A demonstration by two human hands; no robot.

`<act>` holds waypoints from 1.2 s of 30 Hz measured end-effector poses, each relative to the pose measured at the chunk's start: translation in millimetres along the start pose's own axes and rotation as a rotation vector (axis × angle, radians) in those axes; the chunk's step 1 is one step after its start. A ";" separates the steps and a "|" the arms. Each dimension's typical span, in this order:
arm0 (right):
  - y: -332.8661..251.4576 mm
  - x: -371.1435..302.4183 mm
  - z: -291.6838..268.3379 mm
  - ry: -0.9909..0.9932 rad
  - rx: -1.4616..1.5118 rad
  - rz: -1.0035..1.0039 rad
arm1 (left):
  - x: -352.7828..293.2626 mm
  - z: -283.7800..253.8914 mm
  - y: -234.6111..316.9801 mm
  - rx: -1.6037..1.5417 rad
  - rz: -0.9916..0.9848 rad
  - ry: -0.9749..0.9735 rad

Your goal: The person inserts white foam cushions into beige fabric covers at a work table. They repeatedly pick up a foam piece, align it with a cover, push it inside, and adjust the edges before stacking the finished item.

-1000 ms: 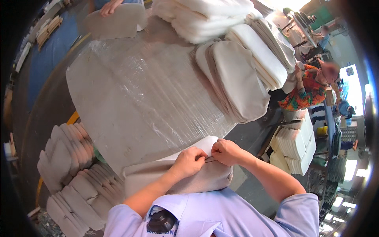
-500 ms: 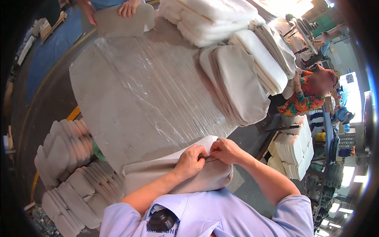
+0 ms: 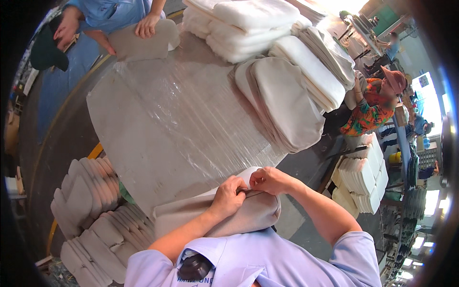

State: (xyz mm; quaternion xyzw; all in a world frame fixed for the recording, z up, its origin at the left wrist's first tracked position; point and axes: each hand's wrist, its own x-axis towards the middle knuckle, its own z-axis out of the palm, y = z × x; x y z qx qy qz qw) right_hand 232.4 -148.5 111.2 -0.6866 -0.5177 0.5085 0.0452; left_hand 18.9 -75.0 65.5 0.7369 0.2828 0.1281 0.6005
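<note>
A greyish-beige fabric cushion cover lies at the table's near edge, against my body. White padding shows along its far side, where the cover is open. My left hand is closed, its thumb and fingers pinching the cover's edge near the right end. Close beside it, my right hand pinches the same edge, fingertips almost touching the left ones. What exactly lies between the fingertips is too small to make out.
Clear plastic film covers part of the table. Beige covers and white padding are piled at the far right. Stacked cushions stand at lower left. Across the table, a co-worker's hands rest on a beige cushion.
The view has shifted slightly, bringing more of the far-left co-worker and a dark cap into sight. My hands keep their pinch on the cover's edge, with only slight finger movement.
</note>
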 end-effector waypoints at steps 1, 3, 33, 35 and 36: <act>2.7 -0.9 0.3 0.010 0.047 -0.032 | 0.4 0.5 -0.8 -0.014 0.000 0.010; 9.5 -4.5 0.6 0.025 0.137 -0.096 | 1.0 1.2 -0.7 -0.021 -0.002 0.016; 30.0 -5.5 1.5 0.030 0.279 -0.194 | 50.4 -41.6 3.6 0.158 -0.416 -0.627; 28.6 -6.7 -4.6 -0.060 0.250 -0.114 | 50.0 -35.6 -9.6 0.053 -0.387 -0.627; 23.8 -7.7 -10.9 -0.108 0.233 -0.075 | 46.7 -31.4 -24.8 -0.002 -0.374 -0.624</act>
